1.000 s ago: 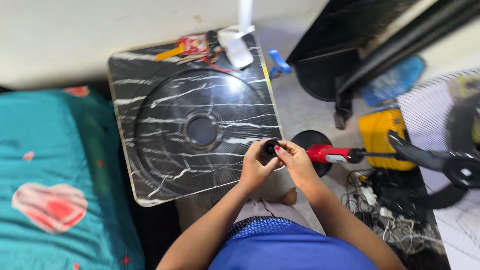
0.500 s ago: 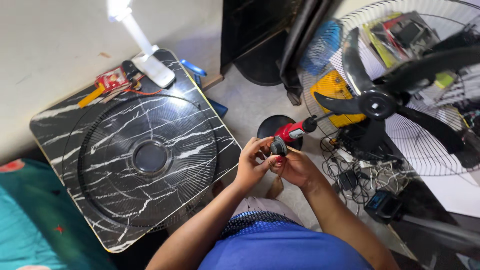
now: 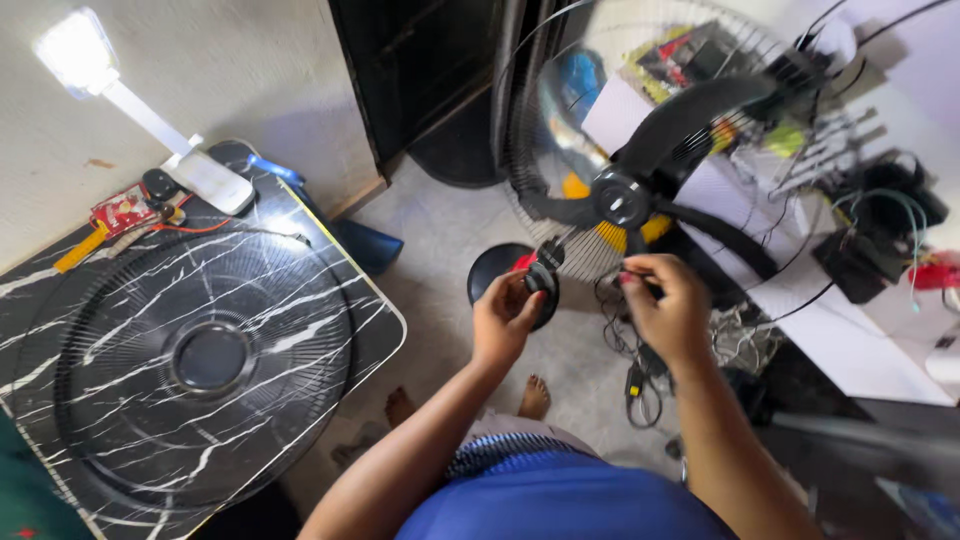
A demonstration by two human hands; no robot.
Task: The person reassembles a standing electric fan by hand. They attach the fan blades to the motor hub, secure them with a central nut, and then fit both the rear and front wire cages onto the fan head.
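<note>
Vs 0.5 s ago: hands have split. Right hand left the small black knob and rose toward the fan hub at frame centre-right; view swung right too. Left hand alone grips the knob now, fingertips pinched on it, just above the palm, frame centre. Right hand's fingers curled, w/ something small maybe pinched; can't tell. Black fan blades just above the right hand. Marble-look table edge lower left; bare floor between.
</note>
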